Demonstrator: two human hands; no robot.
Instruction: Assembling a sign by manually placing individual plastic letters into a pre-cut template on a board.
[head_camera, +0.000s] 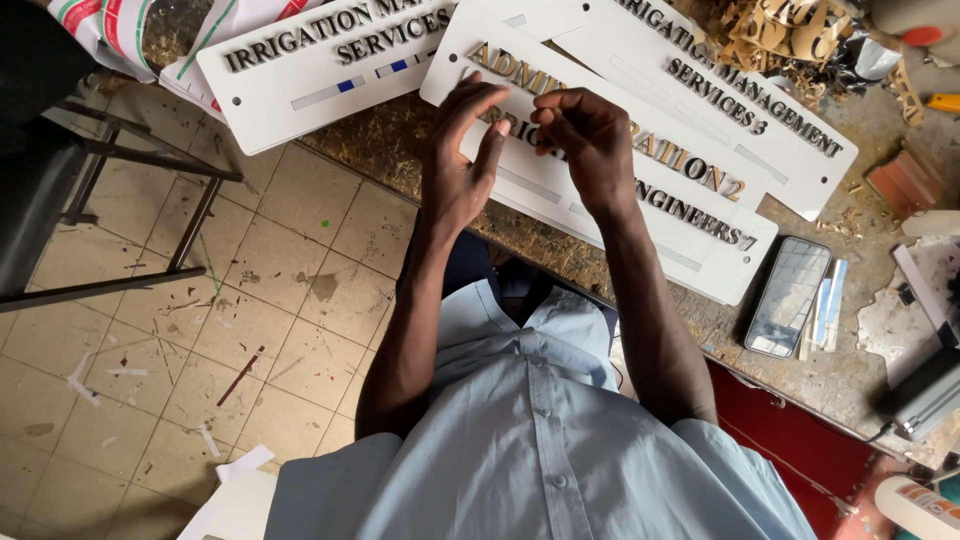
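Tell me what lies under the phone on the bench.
The phone lies flat on the worn, dusty workbench. A pale strip pokes out along its right edge. Whatever sits directly beneath the phone is covered.

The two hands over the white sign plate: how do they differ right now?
The left hand is spread, fingers extended and palm turned toward the other; the right hand is curled, fingertips pinched together. Whether it holds anything is too small to tell. Both are bare and hover over the same white sign plate, close together.

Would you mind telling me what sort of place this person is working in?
Probably a small sign-making workshop. White sign plates with raised metallic letters lie on a worn, dusty workbench, cut-out letter offcuts are piled at its far edge, and both hands work over one plate.
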